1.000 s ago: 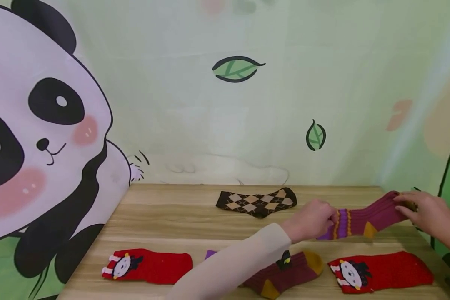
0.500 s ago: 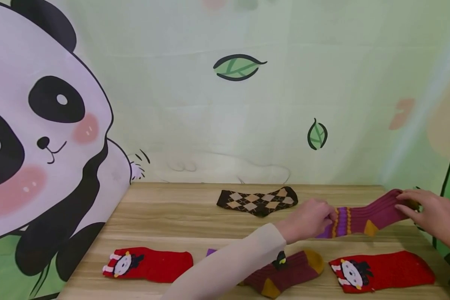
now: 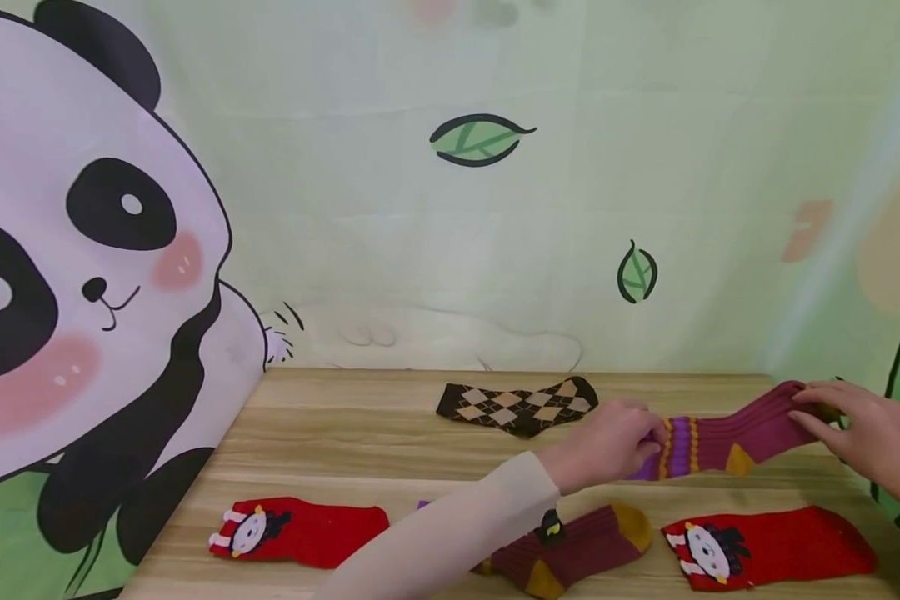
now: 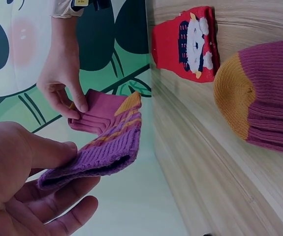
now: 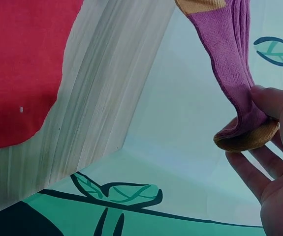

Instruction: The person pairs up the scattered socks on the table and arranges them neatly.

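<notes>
I see the left hand (image 3: 607, 444) grip the purple cuff of a maroon sock (image 3: 731, 439) and the right hand (image 3: 873, 433) pinch its toe end; nearer me on the wooden table (image 3: 337, 429), a pale sleeve (image 3: 457, 533) partly hides a matching sock (image 3: 588, 542); I have one red sock (image 3: 330, 533) to its left, another red sock (image 3: 810, 546) to its right; an argyle sock (image 3: 521, 408) lies near the back edge.

the head view is softly, evenly lit (both wrist views look dimmer and cooler).
</notes>
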`<action>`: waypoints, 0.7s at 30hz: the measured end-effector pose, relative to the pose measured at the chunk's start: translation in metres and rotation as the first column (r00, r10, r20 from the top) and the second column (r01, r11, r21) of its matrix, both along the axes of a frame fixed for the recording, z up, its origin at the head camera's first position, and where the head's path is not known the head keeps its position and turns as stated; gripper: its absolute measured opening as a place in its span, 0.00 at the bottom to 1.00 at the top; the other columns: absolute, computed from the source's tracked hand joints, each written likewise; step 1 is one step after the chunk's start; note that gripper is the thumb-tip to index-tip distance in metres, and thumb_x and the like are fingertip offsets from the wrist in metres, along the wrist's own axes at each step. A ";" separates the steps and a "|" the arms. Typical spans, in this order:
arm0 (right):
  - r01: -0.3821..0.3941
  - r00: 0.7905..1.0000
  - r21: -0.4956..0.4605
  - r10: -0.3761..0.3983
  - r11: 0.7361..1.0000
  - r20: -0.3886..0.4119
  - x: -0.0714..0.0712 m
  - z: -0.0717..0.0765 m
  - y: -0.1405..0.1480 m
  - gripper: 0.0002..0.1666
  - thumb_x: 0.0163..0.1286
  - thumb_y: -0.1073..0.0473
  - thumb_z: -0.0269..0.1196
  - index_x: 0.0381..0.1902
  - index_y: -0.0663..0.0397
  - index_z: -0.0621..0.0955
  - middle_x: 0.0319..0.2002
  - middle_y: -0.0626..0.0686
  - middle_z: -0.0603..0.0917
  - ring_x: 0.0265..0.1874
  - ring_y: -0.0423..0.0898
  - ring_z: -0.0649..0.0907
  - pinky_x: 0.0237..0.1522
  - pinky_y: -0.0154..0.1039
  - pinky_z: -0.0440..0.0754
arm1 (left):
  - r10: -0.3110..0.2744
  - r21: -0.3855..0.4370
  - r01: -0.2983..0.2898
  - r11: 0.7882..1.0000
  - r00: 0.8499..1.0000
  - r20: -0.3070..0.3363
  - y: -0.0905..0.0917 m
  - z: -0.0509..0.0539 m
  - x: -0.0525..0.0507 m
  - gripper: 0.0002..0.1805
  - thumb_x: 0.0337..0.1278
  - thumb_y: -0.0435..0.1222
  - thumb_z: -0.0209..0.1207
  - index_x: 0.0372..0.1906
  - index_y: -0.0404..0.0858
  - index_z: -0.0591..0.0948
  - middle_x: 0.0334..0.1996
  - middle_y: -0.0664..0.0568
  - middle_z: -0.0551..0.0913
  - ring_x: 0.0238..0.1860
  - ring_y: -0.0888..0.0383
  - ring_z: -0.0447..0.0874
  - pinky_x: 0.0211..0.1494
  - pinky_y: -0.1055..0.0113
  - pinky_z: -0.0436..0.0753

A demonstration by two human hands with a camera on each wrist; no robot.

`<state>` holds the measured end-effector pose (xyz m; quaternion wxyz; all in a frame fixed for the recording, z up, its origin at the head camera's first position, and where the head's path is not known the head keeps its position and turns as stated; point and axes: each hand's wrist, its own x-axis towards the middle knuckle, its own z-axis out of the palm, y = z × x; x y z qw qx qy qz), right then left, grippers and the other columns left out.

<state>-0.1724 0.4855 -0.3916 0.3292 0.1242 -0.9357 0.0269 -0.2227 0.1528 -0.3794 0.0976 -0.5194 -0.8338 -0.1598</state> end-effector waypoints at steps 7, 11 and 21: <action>-0.039 0.998 -0.013 0.038 0.999 -0.049 0.002 0.000 -0.002 0.16 0.45 0.72 0.79 0.33 0.67 0.86 0.35 0.68 0.85 0.27 0.62 0.83 0.23 0.56 0.82 | -0.007 0.029 0.007 1.000 1.000 -0.006 -0.010 0.002 0.002 0.06 0.69 0.36 0.64 0.45 0.43 0.89 0.39 0.60 0.86 0.36 0.74 0.80 0.39 0.87 0.73; -0.052 0.997 -0.012 0.051 0.999 -0.063 0.004 0.001 -0.004 0.12 0.54 0.67 0.78 0.34 0.66 0.86 0.36 0.67 0.86 0.27 0.60 0.83 0.23 0.55 0.82 | -0.020 0.048 0.020 0.999 1.000 0.013 -0.016 0.002 0.002 0.06 0.69 0.35 0.64 0.45 0.42 0.89 0.39 0.59 0.87 0.35 0.74 0.79 0.38 0.88 0.72; -0.067 0.996 -0.023 0.066 0.997 -0.055 0.005 0.001 -0.015 0.19 0.41 0.72 0.80 0.33 0.62 0.87 0.36 0.66 0.87 0.27 0.59 0.84 0.23 0.53 0.82 | -0.029 0.089 0.031 0.996 0.999 -0.019 -0.028 -0.003 0.002 0.04 0.67 0.35 0.66 0.42 0.43 0.89 0.38 0.61 0.86 0.36 0.72 0.78 0.41 0.88 0.72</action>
